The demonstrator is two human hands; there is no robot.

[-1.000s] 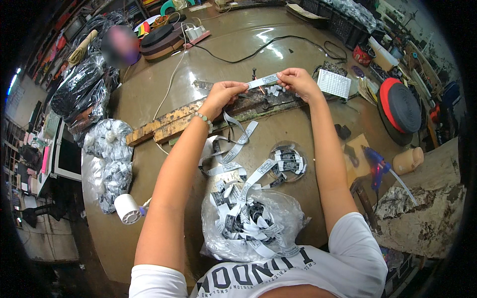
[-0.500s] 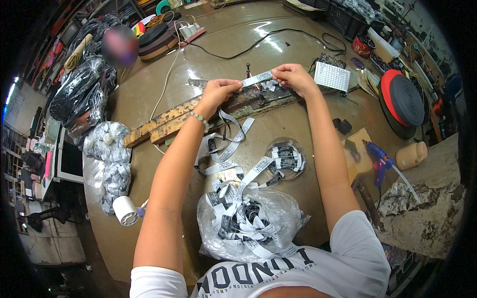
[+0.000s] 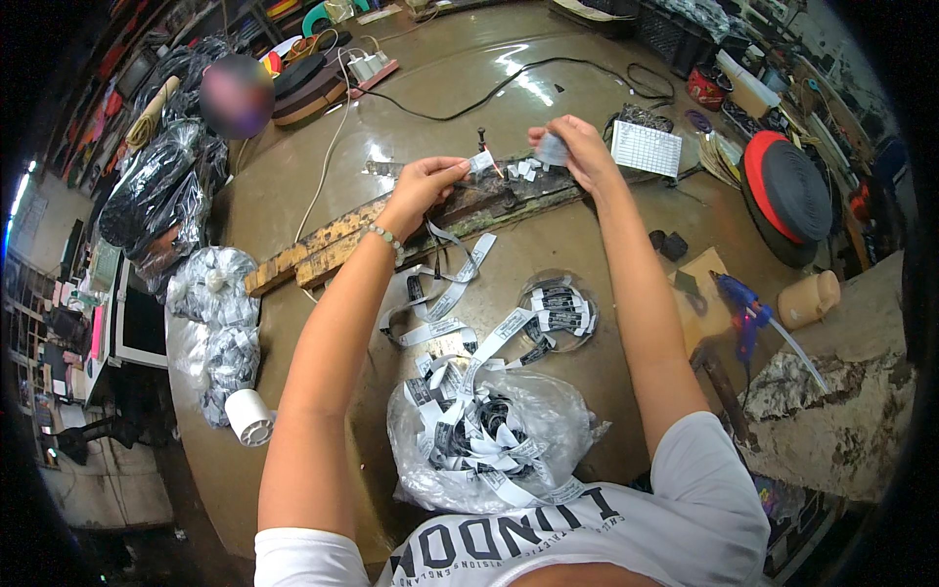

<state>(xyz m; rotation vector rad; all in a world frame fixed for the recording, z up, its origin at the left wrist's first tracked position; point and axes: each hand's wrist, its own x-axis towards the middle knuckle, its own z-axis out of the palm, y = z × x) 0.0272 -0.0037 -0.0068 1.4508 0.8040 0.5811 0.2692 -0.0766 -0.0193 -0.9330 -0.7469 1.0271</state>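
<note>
My left hand [image 3: 427, 186] pinches the end of a white printed label ribbon [image 3: 481, 161], beside a thin upright piece with a small orange glow [image 3: 497, 170]. The ribbon hangs below that hand in loose loops [image 3: 458, 291]. My right hand [image 3: 579, 155], a little to the right, holds a separate short label [image 3: 553, 150], smeared by motion. Small white scraps [image 3: 526, 170] lie between the hands on a dark metal and wood bar [image 3: 469, 207]. Nearer me, several labels [image 3: 562, 311] rest in a round clear dish [image 3: 590, 338].
A clear plastic bag [image 3: 567, 430] full of label ribbon sits against my front. To the right are a blue glue gun [image 3: 748, 313], a hammer [image 3: 722, 396], and red and black webbing rolls [image 3: 792, 191]. A white spool [image 3: 248, 416] stands left; a black cable [image 3: 528, 68] crosses the far table.
The label strip stretched between both hands is now in two pieces. My right hand has drawn slightly away with its short piece, while my left keeps the ribbon end.
</note>
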